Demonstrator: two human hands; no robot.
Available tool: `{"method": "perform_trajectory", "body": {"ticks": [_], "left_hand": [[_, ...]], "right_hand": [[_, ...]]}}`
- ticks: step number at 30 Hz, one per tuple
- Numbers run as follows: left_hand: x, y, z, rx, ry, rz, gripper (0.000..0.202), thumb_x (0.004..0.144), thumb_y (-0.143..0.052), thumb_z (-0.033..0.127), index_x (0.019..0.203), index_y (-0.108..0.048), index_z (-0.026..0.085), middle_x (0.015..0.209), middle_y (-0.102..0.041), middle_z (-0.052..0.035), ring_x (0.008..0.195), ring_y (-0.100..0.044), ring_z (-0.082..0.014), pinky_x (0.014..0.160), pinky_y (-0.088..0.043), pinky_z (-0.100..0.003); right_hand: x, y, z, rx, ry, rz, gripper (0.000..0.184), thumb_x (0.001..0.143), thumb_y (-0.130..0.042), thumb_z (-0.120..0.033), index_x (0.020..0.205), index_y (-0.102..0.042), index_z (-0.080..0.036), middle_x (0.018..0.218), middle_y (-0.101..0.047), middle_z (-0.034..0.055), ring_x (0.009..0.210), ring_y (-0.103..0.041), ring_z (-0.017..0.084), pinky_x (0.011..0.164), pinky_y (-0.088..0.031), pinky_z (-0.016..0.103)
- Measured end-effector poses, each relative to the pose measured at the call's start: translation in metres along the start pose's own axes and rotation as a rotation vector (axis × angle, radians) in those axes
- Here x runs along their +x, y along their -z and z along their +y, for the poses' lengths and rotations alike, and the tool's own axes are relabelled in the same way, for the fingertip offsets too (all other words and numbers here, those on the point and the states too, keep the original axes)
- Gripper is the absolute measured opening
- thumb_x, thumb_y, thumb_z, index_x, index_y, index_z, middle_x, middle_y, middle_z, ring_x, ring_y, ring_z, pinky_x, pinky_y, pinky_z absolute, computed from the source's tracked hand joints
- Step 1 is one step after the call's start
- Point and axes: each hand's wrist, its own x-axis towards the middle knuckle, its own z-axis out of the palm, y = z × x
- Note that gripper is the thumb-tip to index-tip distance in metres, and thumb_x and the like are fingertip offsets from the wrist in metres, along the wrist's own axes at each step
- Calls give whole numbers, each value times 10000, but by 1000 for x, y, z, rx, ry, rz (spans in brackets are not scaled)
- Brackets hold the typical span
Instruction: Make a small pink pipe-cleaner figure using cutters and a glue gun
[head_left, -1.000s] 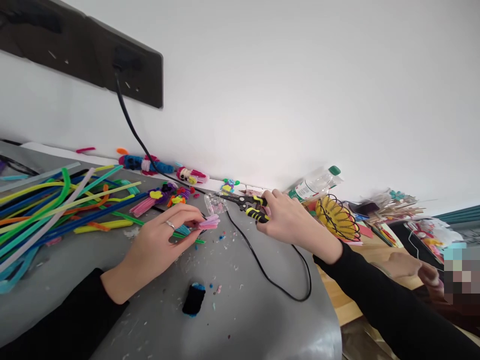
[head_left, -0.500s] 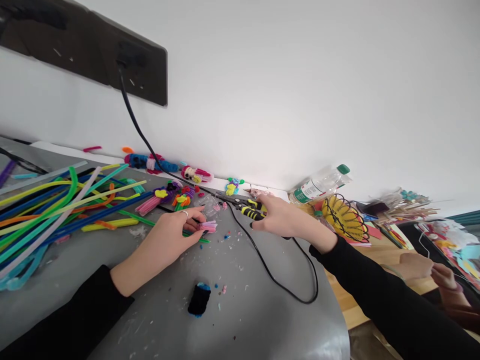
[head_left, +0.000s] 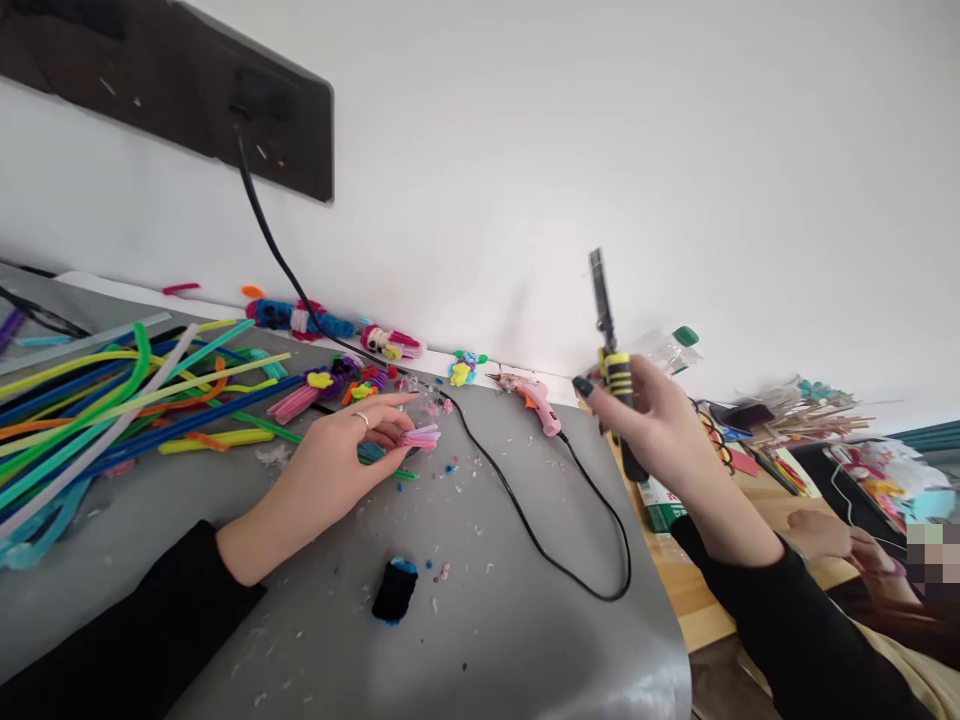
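My right hand (head_left: pixel 660 435) is closed around the yellow-and-black handles of a pair of pliers (head_left: pixel 613 350), raised in front of the wall with the metal jaws upward. Between the thumb and fingers of my left hand (head_left: pixel 337 445) is a small bundle of pink and lilac pipe cleaners (head_left: pixel 421 437), held just above the grey table. A pink hot glue gun (head_left: pixel 531 392) lies by the wall, between my hands. Nearer me on the table rests a small black fuzzy block (head_left: pixel 395 590) with blue edges.
Loose coloured pipe cleaners (head_left: pixel 112 400) are heaped at the left. Small pipe-cleaner figures (head_left: pixel 391 342) line the wall. A black cord (head_left: pixel 517 520) loops across the grey table (head_left: pixel 525 650). At the right are a plastic bottle (head_left: pixel 664 505) and another person's hands (head_left: pixel 847 540).
My right hand has lifted the pliers off the table and moved right, uncovering the glue gun. My left hand stays nearly in place with the pink bundle.
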Motion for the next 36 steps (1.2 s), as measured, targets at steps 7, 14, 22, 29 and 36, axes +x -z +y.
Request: {"method": "perform_trajectory", "body": {"ticks": [7,14,22,29,36], "left_hand": [[-6,-11,6,142,-388,-19,177,1054,-516,251,1076,-685,205,1097,-774,-81,979,-762,-205,840,-639,-295],[-5,-22,-4,224,-476,-140,324,1106,-404,306,1087,-714,216,1096,-767,-86,990,-742,-205,869,-612,-313],[-4,-10,-1,278,-459,-247,425,1124,-332,355,1068,-735,229,1103,-758,-71,966,-744,-201,847,-598,-300],[-6,-14,-6,283,-440,-304,376,1109,-352,279,1106,-721,212,1128,-732,-91,991,-732,-216,871,-599,-330],[-7,-15,-7,280,-439,-306,352,1096,-378,262,1051,-722,206,1118,-723,-98,1004,-725,-232,890,-595,-359]], "right_hand": [[-55,-37,16,256,-26,-268,193,822,-682,-391,851,-576,-233,708,-558,-28,621,-522,144,580,-457,288],[-52,-92,0,900,-16,-138,264,832,-725,-417,974,-571,-256,916,-622,14,791,-622,182,790,-549,366],[-41,-149,-12,1111,38,140,370,867,-755,-455,825,-440,-265,620,-396,-87,505,-399,101,498,-357,268],[-40,-165,-6,1030,79,66,356,894,-701,-505,838,-442,-268,618,-388,-88,514,-396,105,529,-375,281],[-43,-174,0,994,110,45,335,905,-684,-519,865,-463,-270,631,-413,-80,530,-408,110,543,-380,277]]}}
